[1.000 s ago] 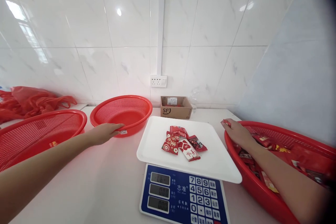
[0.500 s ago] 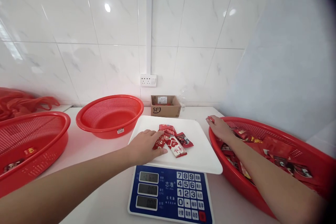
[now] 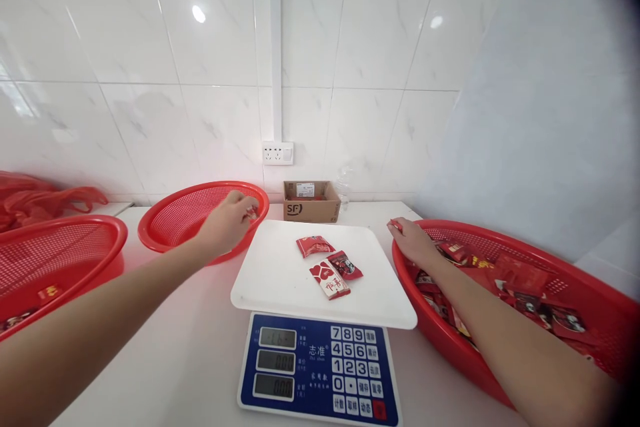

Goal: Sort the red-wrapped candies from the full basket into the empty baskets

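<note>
My left hand [image 3: 227,221] is closed over the right side of the middle red basket [image 3: 155,230], with a small red-and-white snack packet [image 3: 253,213] showing at its fingertips. On the white tray [image 3: 270,293] of a digital scale lie a plain red packet [image 3: 314,245], a red packet with a dark print [image 3: 345,265] and a white packet with red hearts [image 3: 330,279]. At the near left rim of the right red basket [image 3: 480,380], my right hand [image 3: 413,240] is closed. Its fingers pinch a small red packet [image 3: 397,225], mostly hidden.
Many red packets [image 3: 530,307] fill the right basket. Another red basket [image 3: 107,250], with a few packets inside, stands at the left. Behind it lie red mesh bags [image 3: 40,200]. A cardboard box [image 3: 313,212] sits by the tiled wall. The scale's keypad panel [image 3: 320,367] faces me.
My left hand has lifted a packet off the scale tray and carried it left to the middle basket. My right hand stays beside the right basket. The view has shifted slightly.
</note>
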Motion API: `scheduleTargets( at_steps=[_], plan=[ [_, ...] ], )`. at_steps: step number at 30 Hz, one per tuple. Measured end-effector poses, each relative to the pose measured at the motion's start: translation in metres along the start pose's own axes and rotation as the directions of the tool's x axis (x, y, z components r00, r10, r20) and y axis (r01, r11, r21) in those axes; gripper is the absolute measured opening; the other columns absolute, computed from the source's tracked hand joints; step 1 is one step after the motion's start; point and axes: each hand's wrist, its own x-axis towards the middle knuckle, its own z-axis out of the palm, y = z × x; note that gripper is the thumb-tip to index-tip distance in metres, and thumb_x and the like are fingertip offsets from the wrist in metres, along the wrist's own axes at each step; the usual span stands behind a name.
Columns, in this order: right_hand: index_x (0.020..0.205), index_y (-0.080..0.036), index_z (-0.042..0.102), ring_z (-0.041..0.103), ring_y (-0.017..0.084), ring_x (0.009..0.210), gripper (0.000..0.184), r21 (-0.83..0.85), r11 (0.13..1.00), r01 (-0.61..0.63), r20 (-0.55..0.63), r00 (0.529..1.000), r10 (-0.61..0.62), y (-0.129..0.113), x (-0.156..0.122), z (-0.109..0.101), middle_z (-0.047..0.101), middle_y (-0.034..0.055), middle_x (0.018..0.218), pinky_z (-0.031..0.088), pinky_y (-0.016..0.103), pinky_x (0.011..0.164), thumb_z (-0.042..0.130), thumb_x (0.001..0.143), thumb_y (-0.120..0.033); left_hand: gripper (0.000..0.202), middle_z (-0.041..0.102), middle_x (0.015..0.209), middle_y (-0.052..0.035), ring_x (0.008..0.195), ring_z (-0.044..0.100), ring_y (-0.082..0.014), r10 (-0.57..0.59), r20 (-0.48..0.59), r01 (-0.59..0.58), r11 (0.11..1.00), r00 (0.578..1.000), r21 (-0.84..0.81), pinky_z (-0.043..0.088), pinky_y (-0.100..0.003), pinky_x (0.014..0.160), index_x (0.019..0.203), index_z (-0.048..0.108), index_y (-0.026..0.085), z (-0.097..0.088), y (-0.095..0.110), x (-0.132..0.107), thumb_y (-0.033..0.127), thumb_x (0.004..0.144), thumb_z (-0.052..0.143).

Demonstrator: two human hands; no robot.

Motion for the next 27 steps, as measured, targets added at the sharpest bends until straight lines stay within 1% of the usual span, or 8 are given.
scheduleTargets(
  at_steps=[3,6,9,13,18,22,25,27],
  plan=[
    [0.089,-0.017,0.054,0.055,0.022,0.084,0.024,0.008,1.000,-0.001,-0.007,1.000,0.001,0.001,0.001,0.001,0.062,0.0090,0.091,0.037,0.029,0.069,0.033,0.090,-0.029,0.031,0.048,0.118,-0.0145,0.109,0.048,-0.0354,-0.048,-0.035,0.051,0.994,0.998,0.099,0.043,-0.049,0.083,0.105,0.058,0.018,-0.004,-0.026,0.009,0.020,0.083,0.037],
    [0.089,-0.017,0.054,0.055,0.022,0.083,0.023,0.013,1.000,-0.006,-0.008,1.000,0.006,0.002,0.001,0.002,0.062,0.0091,0.091,0.037,0.029,0.069,0.035,0.090,-0.028,0.030,0.047,0.126,-0.0143,0.124,0.034,-0.0366,0.013,0.007,-0.014,0.992,1.000,0.127,0.028,-0.055,0.099,0.107,0.059,0.017,0.009,-0.028,0.010,0.025,0.085,0.040],
    [0.090,-0.016,0.054,0.055,0.023,0.086,0.022,0.013,1.000,-0.013,-0.010,1.000,0.013,0.002,0.002,0.003,0.062,0.0099,0.094,0.037,0.029,0.070,0.035,0.090,-0.027,0.034,0.047,0.131,-0.0104,0.128,0.032,-0.0282,0.162,0.098,-0.169,0.983,0.982,0.073,0.027,-0.045,0.104,0.115,0.056,0.019,0.030,-0.001,0.006,0.032,0.088,0.041],
    [0.089,-0.017,0.053,0.055,0.022,0.085,0.022,0.009,1.000,-0.012,-0.007,1.000,0.012,0.002,0.002,0.003,0.062,0.0095,0.093,0.037,0.029,0.070,0.035,0.090,-0.028,0.043,0.040,0.139,-0.0071,0.125,0.039,-0.0219,0.343,0.208,-0.340,0.939,0.916,-0.051,0.035,-0.034,0.100,0.129,0.044,0.024,0.056,0.049,0.004,0.040,0.089,0.042],
    [0.084,-0.018,0.051,0.056,0.021,0.083,0.022,0.003,1.000,0.014,-0.005,1.000,-0.014,0.002,0.001,0.001,0.062,0.0084,0.090,0.038,0.028,0.070,0.034,0.091,-0.029,0.035,0.062,0.111,-0.0036,0.097,0.060,-0.0179,0.412,0.256,-0.391,0.911,0.874,-0.133,0.048,-0.026,0.079,0.120,0.053,0.025,0.074,0.076,0.010,0.033,0.088,0.043],
    [0.085,-0.018,0.052,0.057,0.022,0.084,0.021,0.004,1.000,0.022,-0.003,1.000,-0.022,0.003,0.001,0.000,0.063,0.0087,0.091,0.038,0.028,0.071,0.034,0.090,-0.029,0.029,0.061,0.103,-0.0043,0.096,0.059,-0.0201,0.352,0.155,-0.342,0.935,0.923,-0.090,0.046,-0.029,0.082,0.108,0.060,0.025,0.069,0.059,0.017,0.022,0.083,0.047],
    [0.085,-0.018,0.052,0.057,0.023,0.085,0.021,0.005,1.000,0.016,0.002,1.000,-0.016,0.004,0.002,0.001,0.063,0.0092,0.092,0.039,0.029,0.070,0.035,0.089,-0.029,0.033,0.055,0.109,-0.0087,0.102,0.054,-0.0247,0.189,0.013,-0.189,0.982,0.982,-0.031,0.046,-0.035,0.082,0.112,0.056,0.022,0.050,0.030,0.027,0.020,0.082,0.044],
    [0.085,-0.018,0.052,0.057,0.023,0.086,0.022,0.008,1.000,0.014,0.003,1.000,-0.014,0.004,0.003,0.001,0.063,0.0098,0.092,0.039,0.030,0.070,0.034,0.090,-0.029,0.034,0.052,0.110,-0.0130,0.102,0.052,-0.0292,0.068,-0.068,-0.069,0.998,0.995,-0.008,0.046,-0.041,0.078,0.115,0.053,0.018,0.036,0.010,0.032,0.025,0.084,0.041]
  ],
)
